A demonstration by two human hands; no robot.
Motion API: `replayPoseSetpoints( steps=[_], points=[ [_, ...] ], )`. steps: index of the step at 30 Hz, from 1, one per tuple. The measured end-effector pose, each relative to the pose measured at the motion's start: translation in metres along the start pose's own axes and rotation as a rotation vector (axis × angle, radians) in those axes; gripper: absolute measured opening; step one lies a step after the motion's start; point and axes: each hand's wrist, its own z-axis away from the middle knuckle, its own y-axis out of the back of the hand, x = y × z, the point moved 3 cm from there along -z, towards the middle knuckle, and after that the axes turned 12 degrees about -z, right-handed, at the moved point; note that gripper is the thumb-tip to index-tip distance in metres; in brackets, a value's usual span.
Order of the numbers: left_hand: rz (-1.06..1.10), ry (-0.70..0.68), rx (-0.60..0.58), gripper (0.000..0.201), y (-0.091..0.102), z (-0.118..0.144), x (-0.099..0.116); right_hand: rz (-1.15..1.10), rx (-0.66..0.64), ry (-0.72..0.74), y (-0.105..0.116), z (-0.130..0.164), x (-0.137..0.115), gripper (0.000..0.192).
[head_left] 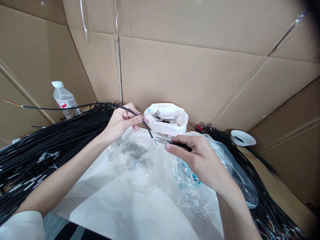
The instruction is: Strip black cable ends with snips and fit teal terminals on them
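My left hand (121, 122) pinches a thin black cable (75, 107) near its stripped end; the cable runs off to the left, where coloured wires show at its far tip. The stripped end (155, 143) points down and right, with small coloured wires exposed. My right hand (197, 156) grips tweezers (172, 142), whose tips sit right beside that stripped end. Both hands hover over clear plastic bags (140, 160), one holding small dark parts.
A large heap of black cables (50, 140) lies at the left, another bundle (265, 200) at the right. A white bag (166, 118), a water bottle (64, 99) and a small white bowl (243, 137) stand near cardboard walls (200, 73).
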Motion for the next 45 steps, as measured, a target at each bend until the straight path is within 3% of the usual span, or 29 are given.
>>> replayPoseSetpoints(
  steps=[14, 19, 26, 30, 33, 37, 40, 45],
  points=[
    [-0.032, 0.042, -0.012, 0.04, 0.002, 0.0, -0.003, -0.168, -0.084, -0.049, 0.001, -0.004, 0.003, 0.038],
    [-0.007, 0.051, -0.038, 0.042, 0.001, 0.0, 0.001, -0.362, -0.121, -0.125, 0.0, -0.007, 0.008, 0.03],
    [0.093, 0.088, -0.046, 0.043, 0.0, 0.002, 0.005, -0.457, -0.188, -0.24, 0.0, -0.016, 0.02, 0.039],
    [0.154, 0.105, -0.021, 0.041, 0.003, 0.0, 0.005, -0.299, -0.079, -0.159, 0.006, -0.009, 0.018, 0.04],
    [0.148, 0.108, -0.003, 0.036, 0.003, -0.002, 0.003, -0.085, 0.018, -0.125, 0.001, 0.017, 0.016, 0.04],
    [0.2, 0.179, -0.03, 0.033, -0.005, 0.002, 0.007, 0.289, 0.022, -0.122, -0.028, 0.07, 0.038, 0.035],
    [0.263, 0.258, -0.069, 0.033, -0.012, 0.012, 0.015, 0.549, -0.054, 0.013, -0.058, 0.104, 0.068, 0.028],
    [0.359, 0.378, -0.041, 0.019, -0.02, 0.033, 0.024, 0.8, -0.116, 0.074, -0.081, 0.122, 0.102, 0.016]
  ],
)
